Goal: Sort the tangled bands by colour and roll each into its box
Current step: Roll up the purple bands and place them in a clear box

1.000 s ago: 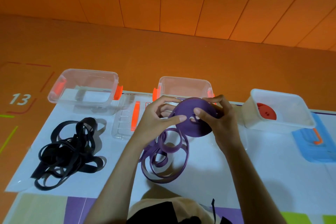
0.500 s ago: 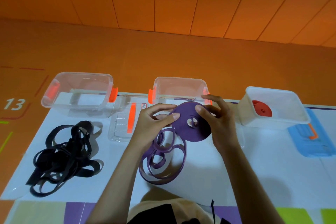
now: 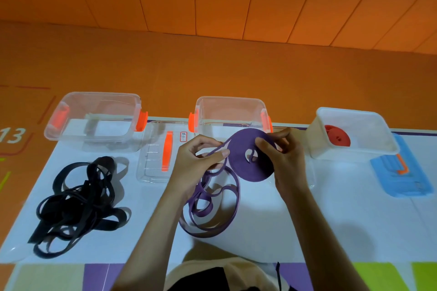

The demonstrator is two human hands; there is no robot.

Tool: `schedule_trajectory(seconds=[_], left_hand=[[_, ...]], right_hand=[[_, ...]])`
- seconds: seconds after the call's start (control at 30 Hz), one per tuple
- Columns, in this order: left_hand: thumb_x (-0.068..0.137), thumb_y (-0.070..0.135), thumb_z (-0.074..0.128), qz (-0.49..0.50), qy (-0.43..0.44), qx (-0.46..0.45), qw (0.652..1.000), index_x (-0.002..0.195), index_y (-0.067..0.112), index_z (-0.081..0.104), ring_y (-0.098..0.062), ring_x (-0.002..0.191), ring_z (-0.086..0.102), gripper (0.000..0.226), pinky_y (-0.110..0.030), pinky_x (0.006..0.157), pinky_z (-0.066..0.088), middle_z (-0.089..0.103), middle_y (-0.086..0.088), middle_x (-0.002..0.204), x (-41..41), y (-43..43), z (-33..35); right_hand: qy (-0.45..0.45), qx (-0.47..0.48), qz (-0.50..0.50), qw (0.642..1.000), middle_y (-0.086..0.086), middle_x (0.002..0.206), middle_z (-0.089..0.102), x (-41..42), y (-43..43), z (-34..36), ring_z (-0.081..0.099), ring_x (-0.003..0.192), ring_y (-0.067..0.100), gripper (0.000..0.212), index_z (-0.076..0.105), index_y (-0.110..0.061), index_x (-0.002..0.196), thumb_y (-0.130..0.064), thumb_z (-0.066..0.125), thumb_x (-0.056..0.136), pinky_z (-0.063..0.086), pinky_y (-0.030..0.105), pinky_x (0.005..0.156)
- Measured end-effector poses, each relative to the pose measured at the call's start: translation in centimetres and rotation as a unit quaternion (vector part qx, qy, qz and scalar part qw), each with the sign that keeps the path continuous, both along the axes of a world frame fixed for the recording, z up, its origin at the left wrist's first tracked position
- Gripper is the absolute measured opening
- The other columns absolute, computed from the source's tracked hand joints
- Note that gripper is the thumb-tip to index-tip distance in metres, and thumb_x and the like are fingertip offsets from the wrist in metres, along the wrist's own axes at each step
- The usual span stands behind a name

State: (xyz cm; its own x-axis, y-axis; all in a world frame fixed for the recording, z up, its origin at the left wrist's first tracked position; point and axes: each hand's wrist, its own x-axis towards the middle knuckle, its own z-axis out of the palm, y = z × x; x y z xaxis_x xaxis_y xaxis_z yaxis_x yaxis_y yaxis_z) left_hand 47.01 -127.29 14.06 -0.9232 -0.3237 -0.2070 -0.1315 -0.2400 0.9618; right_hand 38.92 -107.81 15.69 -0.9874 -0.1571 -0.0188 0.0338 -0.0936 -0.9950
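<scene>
A flat purple roll point(image 3: 246, 165) is held up in front of the middle clear box point(image 3: 230, 111). My right hand point(image 3: 287, 163) grips the roll, thumb on its face and fingers behind. My left hand point(image 3: 198, 165) pinches the loose purple band where it feeds onto the roll. The rest of the purple band point(image 3: 210, 210) lies in loops on the white mat below. A tangled black band point(image 3: 75, 203) lies at the left. A rolled red band point(image 3: 338, 138) sits in the white box point(image 3: 369, 149) at the right.
An open clear box point(image 3: 94, 108) with orange latches stands at the back left. A clear lid point(image 3: 158, 160) lies between the two clear boxes. A blue lid point(image 3: 402, 172) lies right of the white box. The white mat point(image 3: 343, 231) covers an orange floor.
The purple roll has turned a little between my hands and taken up some band. The loose loops on the mat have shifted slightly. The view moved a little.
</scene>
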Motion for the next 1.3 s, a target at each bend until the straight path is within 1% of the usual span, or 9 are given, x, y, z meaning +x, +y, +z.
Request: schedule_trajectory(seconds=[0.17, 0.3, 0.43, 0.6, 0.7, 0.87, 1.0, 1.1, 1.3], left_hand=[[0.079, 0.019, 0.090, -0.010, -0.006, 0.005, 1.000, 0.091, 0.021, 0.076, -0.024, 0.080, 0.077, 0.019, -0.025, 0.069, 0.058, 0.079, -0.002, 0.104, 0.1, 0.0, -0.3], [0.084, 0.011, 0.087, 0.005, -0.008, 0.016, 1.000, 0.092, 0.020, 0.076, -0.029, 0.091, 0.078, 0.017, -0.034, 0.076, 0.064, 0.079, -0.002, 0.103, 0.1, 0.5, -0.9], [0.089, 0.012, 0.083, 0.059, -0.029, 0.022, 0.998, 0.096, 0.021, 0.078, -0.020, 0.089, 0.075, 0.013, -0.023, 0.069, 0.058, 0.078, -0.001, 0.101, -0.3, 1.9, -1.4], [0.088, 0.011, 0.084, 0.136, -0.012, 0.044, 0.990, 0.109, 0.017, 0.074, -0.023, 0.101, 0.076, 0.024, -0.028, 0.072, 0.062, 0.077, 0.002, 0.106, -1.0, 3.2, -1.7], [0.086, 0.012, 0.087, 0.185, -0.009, 0.060, 0.981, 0.109, 0.020, 0.073, -0.028, 0.100, 0.076, 0.028, -0.033, 0.072, 0.065, 0.075, 0.000, 0.109, -1.7, 3.8, -1.6], [0.081, 0.023, 0.090, 0.230, -0.028, 0.093, 0.968, 0.113, 0.032, 0.066, -0.017, 0.109, 0.075, 0.040, -0.031, 0.073, 0.065, 0.077, 0.009, 0.111, -3.4, 5.3, -1.3], [0.080, 0.027, 0.089, 0.226, -0.064, 0.074, 0.969, 0.117, 0.032, 0.067, -0.025, 0.112, 0.073, 0.044, -0.032, 0.077, 0.065, 0.074, 0.009, 0.115, -5.1, 5.9, -1.1], [0.075, 0.029, 0.089, 0.207, -0.081, 0.098, 0.970, 0.125, 0.028, 0.068, -0.029, 0.114, 0.072, 0.054, -0.035, 0.078, 0.066, 0.074, 0.002, 0.123, -6.8, 5.7, -1.4], [0.082, 0.006, 0.089, 0.289, -0.106, 0.106, 0.945, 0.115, 0.016, 0.076, -0.028, 0.104, 0.077, 0.037, -0.035, 0.072, 0.066, 0.078, -0.006, 0.112, -11.6, 5.1, -3.5]], right_hand=[[-0.024, -0.001, 0.059, 0.998, 0.002, 0.105, 0.076, -0.1, 0.9, -0.7, 0.074, 0.106, 0.025, 0.032, 0.060, -0.014, 0.097, -0.021, 0.086, 0.081, 0.060, 0.029, 0.065], [-0.045, 0.031, 0.098, 0.994, 0.005, 0.100, 0.078, -0.4, 1.1, -0.9, 0.077, 0.097, 0.026, 0.025, 0.059, -0.024, 0.086, -0.022, 0.085, 0.085, 0.060, 0.031, 0.060], [-0.039, 0.033, 0.027, 0.998, -0.003, 0.099, 0.076, -0.6, 0.2, -1.1, 0.076, 0.095, 0.020, 0.026, 0.064, -0.030, 0.092, -0.016, 0.085, 0.086, 0.060, 0.029, 0.060], [-0.031, 0.025, -0.010, 0.999, -0.006, 0.105, 0.077, -1.3, -0.8, -1.6, 0.075, 0.100, 0.018, 0.029, 0.076, -0.038, 0.100, -0.012, 0.082, 0.089, 0.061, 0.029, 0.066], [-0.034, 0.025, -0.046, 0.998, -0.007, 0.101, 0.078, -1.7, -1.3, -1.8, 0.075, 0.099, 0.016, 0.020, 0.073, -0.027, 0.103, -0.013, 0.081, 0.090, 0.060, 0.026, 0.064], [-0.054, 0.006, -0.110, 0.992, -0.007, 0.099, 0.078, -3.0, -1.8, -2.1, 0.075, 0.100, 0.019, 0.025, 0.067, -0.010, 0.110, -0.011, 0.080, 0.090, 0.059, 0.024, 0.064], [-0.050, -0.024, -0.135, 0.989, -0.005, 0.099, 0.078, -4.4, -2.0, -2.2, 0.076, 0.099, 0.019, 0.023, 0.067, -0.024, 0.101, -0.008, 0.081, 0.090, 0.061, 0.026, 0.066], [-0.086, -0.041, -0.164, 0.982, -0.001, 0.095, 0.078, -6.7, -2.4, -3.0, 0.075, 0.095, 0.025, 0.028, 0.070, -0.033, 0.086, -0.008, 0.083, 0.087, 0.063, 0.036, 0.074], [-0.150, -0.031, -0.139, 0.978, 0.010, 0.098, 0.076, -10.8, -3.1, -5.7, 0.073, 0.094, 0.025, 0.021, 0.066, -0.019, 0.086, -0.005, 0.082, 0.086, 0.058, 0.043, 0.084]])
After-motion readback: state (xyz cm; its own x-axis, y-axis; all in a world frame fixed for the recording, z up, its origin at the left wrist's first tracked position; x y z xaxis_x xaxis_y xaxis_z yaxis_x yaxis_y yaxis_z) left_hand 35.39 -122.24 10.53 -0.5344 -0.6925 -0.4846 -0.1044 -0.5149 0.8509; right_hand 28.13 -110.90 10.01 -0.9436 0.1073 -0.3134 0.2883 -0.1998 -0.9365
